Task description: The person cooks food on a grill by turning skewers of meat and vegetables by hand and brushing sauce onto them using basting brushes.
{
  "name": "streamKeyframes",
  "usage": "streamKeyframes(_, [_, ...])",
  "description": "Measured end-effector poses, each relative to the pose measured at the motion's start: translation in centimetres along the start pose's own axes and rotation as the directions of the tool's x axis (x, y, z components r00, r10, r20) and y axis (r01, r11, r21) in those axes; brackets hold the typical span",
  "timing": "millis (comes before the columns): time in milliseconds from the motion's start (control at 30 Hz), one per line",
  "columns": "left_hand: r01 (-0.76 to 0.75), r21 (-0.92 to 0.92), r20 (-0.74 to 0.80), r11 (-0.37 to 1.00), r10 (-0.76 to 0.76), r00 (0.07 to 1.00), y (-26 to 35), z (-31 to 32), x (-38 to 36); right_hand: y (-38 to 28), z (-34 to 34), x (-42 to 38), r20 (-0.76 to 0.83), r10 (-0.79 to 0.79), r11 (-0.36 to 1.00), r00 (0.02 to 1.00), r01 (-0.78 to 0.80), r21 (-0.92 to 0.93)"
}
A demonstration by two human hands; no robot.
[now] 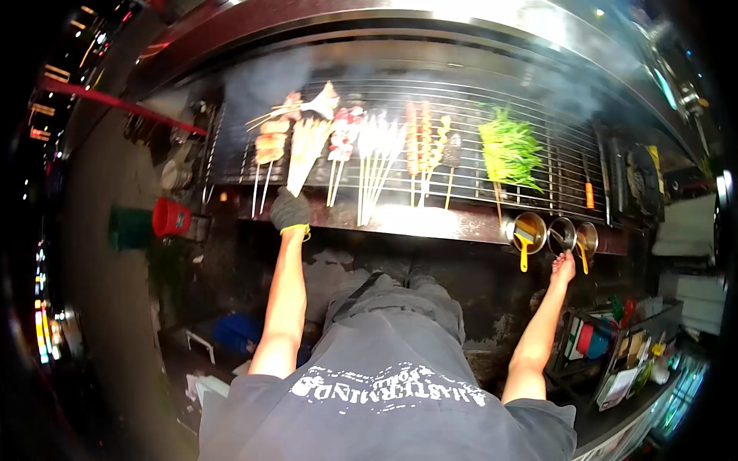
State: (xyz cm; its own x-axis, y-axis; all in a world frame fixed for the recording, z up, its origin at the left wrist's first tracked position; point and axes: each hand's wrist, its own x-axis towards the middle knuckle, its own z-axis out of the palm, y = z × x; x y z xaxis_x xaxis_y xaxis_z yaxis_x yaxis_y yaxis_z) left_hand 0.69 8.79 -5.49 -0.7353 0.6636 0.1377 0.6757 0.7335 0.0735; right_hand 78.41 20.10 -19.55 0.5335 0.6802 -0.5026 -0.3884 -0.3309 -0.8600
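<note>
My left hand (pixel 289 210), in a dark glove with a yellow cuff, is closed around the lower ends of a fanned bunch of skewers (pixel 310 146) at the front edge of the grill (pixel 461 180). My right hand (pixel 563 266) is bare and pinched at the rim of the middle metal cup (pixel 562 233). What its fingers grip is too small to name; a dark shape lies inside that cup. On either side stand a metal cup with a yellow-handled brush (pixel 525 247) and another with a yellow handle (pixel 583 257).
Meat skewers (pixel 270 146), red and white skewers (pixel 346 134), pale skewers (pixel 378 150) and green vegetable skewers (pixel 510 150) lie on the smoking grill. An orange-handled tool (pixel 590 194) rests at its right. A red bucket (pixel 171 217) stands left, a cluttered shelf (pixel 615 346) right.
</note>
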Motion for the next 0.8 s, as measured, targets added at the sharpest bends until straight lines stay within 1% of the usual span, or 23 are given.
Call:
streamKeyframes(33, [-0.005, 0.022, 0.027, 1.0, 0.005, 1.0, 0.0, -0.2, 0.4, 0.2, 0.5, 1.0, -0.053, -0.029, 0.999, 0.998, 0.031, 0.032])
streamKeyframes(67, [-0.019, 0.033, 0.034, 0.999, 0.017, 0.999, -0.3, -0.6, 0.6, 0.0, 0.7, 1.8, -0.075, -0.01, 1.0, 0.997, 0.011, 0.006])
streamKeyframes(100, [-0.036, 0.038, 0.04, 0.999, 0.034, 0.999, -0.5, -0.7, 1.1, -0.7, 1.3, 1.7, -0.137, -0.033, 0.999, 0.99, 0.03, -0.021])
streamKeyframes(167, [-0.026, 0.046, 0.046, 0.999, 0.024, 0.999, -1.1, -2.3, 1.2, -3.2, 3.0, -0.2, -0.229, -0.087, 0.982, 0.97, 0.044, -0.184])
streamKeyframes(233, [0.006, -0.082, 0.153, 0.997, 0.006, 0.988, -2.0, -4.7, 0.9, -4.2, 3.2, -1.8, -0.249, -0.196, 0.949, 0.949, 0.118, -0.294])
streamKeyframes(267, [0.02, -0.134, 0.274, 0.991, 0.018, 0.962, -2.9, -5.2, 1.1, -5.4, 4.7, -4.4, -0.291, -0.251, 0.919, 0.923, 0.133, -0.37])
streamKeyframes(300, [0.003, -0.309, 0.316, 0.951, 0.1, 0.943, -4.0, -5.0, 1.3, -6.0, 5.0, -5.3, -0.288, -0.321, 0.89, 0.902, 0.184, -0.416])
streamKeyframes(333, [-0.11, -0.397, 0.321, 0.911, 0.249, 0.914, -5.6, -3.5, 1.0, -6.7, 5.4, -7.1, -0.29, -0.377, 0.857, 0.879, 0.213, -0.469])
streamKeyframes(367, [0.112, -0.699, 0.481, 0.707, 0.348, 0.805, -6.5, -1.8, 1.1, -7.6, 6.1, -9.0, -0.286, -0.434, 0.82, 0.854, 0.243, -0.518])
streamKeyframes(400, [0.44, -0.779, 0.619, 0.446, 0.431, 0.657, -7.6, 0.2, 1.2, -8.2, 6.7, -10.3, -0.284, -0.463, 0.803, 0.839, 0.262, -0.535])
streamKeyframes(433, [0.912, -0.396, 0.657, -0.105, 0.661, 0.362, -8.1, 2.3, 1.5, -8.8, 7.5, -11.3, -0.281, -0.492, 0.785, 0.824, 0.281, -0.552])
streamKeyframes(467, [0.942, -0.238, 0.613, -0.238, 0.716, 0.335, -8.4, 4.2, 1.1, -9.0, 8.5, -13.0, -0.3, -0.495, 0.779, 0.815, 0.265, -0.568])
streamKeyframes(500, [0.937, -0.059, 0.552, -0.344, 0.771, 0.318, -7.9, 5.5, 0.9, -9.4, 9.1, -13.5, -0.289, -0.501, 0.778, 0.816, 0.279, -0.563])
streamKeyframes(533, [0.935, -0.047, 0.548, -0.351, 0.774, 0.317, -7.4, 5.1, 0.9, -9.5, 9.8, -14.2, -0.273, -0.516, 0.784, 0.812, 0.319, -0.533])
streamKeyframes(567, [0.959, -0.071, 0.468, -0.275, 0.84, 0.275, -8.4, 4.9, -0.2, -8.0, 9.3, -15.4, -0.26, -0.512, 0.789, 0.819, 0.328, -0.52])
streamKeyframes(600, [0.971, -0.121, 0.343, -0.207, 0.909, 0.237, -7.4, 4.1, 0.3, -8.8, 10.3, -15.9, -0.229, -0.542, 0.776, 0.809, 0.376, -0.506])
streamKeyframes(633, [0.97, -0.113, 0.318, -0.216, 0.917, 0.241, -6.5, 3.6, 0.6, -10.0, 12.2, -17.2, -0.198, -0.577, 0.759, 0.792, 0.431, -0.489])
streamKeyframes(700, [0.947, -0.134, 0.533, -0.292, 0.784, 0.317, -6.1, 2.6, -0.1, -11.2, 15.8, -21.4, -0.174, -0.607, 0.74, 0.775, 0.473, -0.477])
streamKeyframes(733, [0.944, -0.127, 0.645, -0.304, 0.697, 0.312, -6.3, 2.3, -0.7, -11.3, 17.8, -24.2, -0.103, -0.633, 0.717, 0.767, 0.531, -0.452])
streamKeyframes(767, [0.915, -0.273, 0.746, -0.296, 0.535, 0.396, -6.1, 0.9, -1.3, -11.2, 19.9, -26.4, -0.033, -0.659, 0.692, 0.752, 0.588, -0.418])
streamKeyframes(800, [0.898, -0.366, 0.754, -0.245, 0.488, 0.44, -6.8, 1.3, -1.8, -10.8, 21.7, -27.8, 0.031, -0.671, 0.671, 0.741, 0.625, -0.4])
